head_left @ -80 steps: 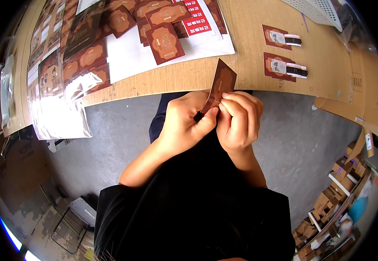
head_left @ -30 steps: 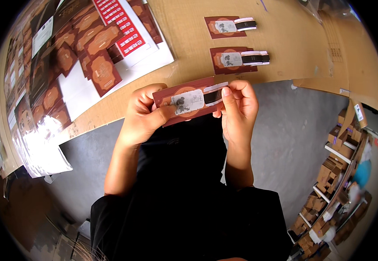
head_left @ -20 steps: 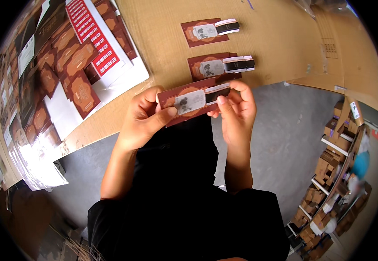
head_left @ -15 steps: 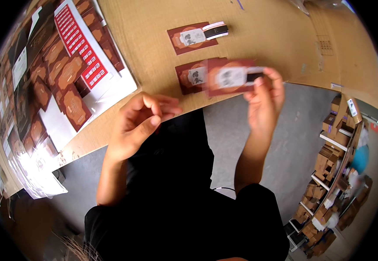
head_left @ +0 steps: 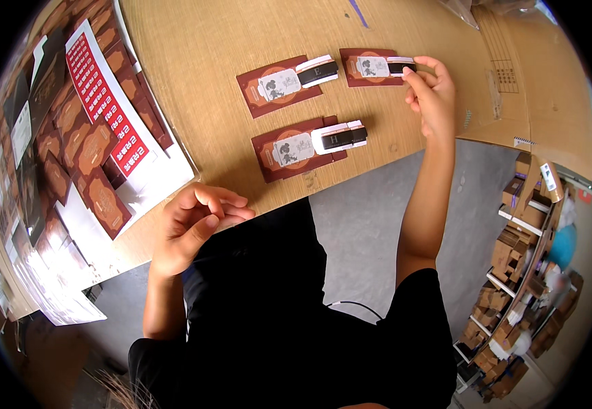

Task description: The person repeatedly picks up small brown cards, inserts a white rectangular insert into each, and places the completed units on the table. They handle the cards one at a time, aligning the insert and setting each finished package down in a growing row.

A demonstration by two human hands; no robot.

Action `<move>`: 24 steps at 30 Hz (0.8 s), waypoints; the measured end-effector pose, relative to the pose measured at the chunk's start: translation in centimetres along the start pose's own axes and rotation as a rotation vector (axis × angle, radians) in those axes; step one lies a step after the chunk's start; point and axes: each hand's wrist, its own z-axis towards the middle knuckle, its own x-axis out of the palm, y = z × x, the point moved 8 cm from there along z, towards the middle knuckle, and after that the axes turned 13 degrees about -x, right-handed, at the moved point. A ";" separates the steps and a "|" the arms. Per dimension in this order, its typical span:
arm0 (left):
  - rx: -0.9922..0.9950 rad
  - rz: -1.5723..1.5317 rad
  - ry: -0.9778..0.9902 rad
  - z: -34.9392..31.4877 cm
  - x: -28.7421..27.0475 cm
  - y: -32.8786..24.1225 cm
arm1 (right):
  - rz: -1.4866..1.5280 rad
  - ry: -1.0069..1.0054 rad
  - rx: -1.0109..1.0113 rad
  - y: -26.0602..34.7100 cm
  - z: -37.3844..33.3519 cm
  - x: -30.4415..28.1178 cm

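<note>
A red-brown printed card (head_left: pixel 367 66) with a white picture label lies at the table's far side. My right hand (head_left: pixel 434 95) pinches its right end, where a black-and-white tab sits, between thumb and forefinger. Left of it is a similar card (head_left: pixel 255 88) with a tilted black-and-white tab (head_left: pixel 318 71). Nearer to me lies another such card (head_left: pixel 269 155), its tab (head_left: pixel 344 138) sticking out to the right. My left hand (head_left: pixel 197 221) hovers by the table's near edge, empty, fingers loosely bent and thumb apart.
At left, many red-brown cards (head_left: pixel 105 204) lie heaped with a red-and-white label sheet (head_left: pixel 105 88) on top. Clear plastic (head_left: pixel 61 300) hangs over the table's near left edge. Cardboard (head_left: pixel 548 102) covers the right side. Shelves with brown boxes (head_left: pixel 507 245) stand beyond, at right.
My right hand has moved away from me and to the right, bringing its card from above the near card to the table's far side. My left hand has shifted slightly left and nearer.
</note>
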 end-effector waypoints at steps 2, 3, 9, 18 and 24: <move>-0.010 0.000 0.005 0.0 0.0 0.1 | -0.044 0.015 0.004 -0.2 0.1 -0.1; -0.011 0.006 0.009 0.0 0.0 0.1 | -0.063 0.012 0.007 -0.3 0.1 -0.2; 0.053 0.001 0.111 -0.6 1.1 0.0 | -0.070 -0.086 -0.122 -1.0 0.8 -0.7; 0.178 0.245 0.204 -6.3 1.5 -3.3 | 0.096 -0.199 -0.479 7.8 -6.0 1.9; 0.291 0.069 -0.024 -11.7 -2.1 -3.9 | -0.108 0.578 -0.868 17.1 -16.3 22.6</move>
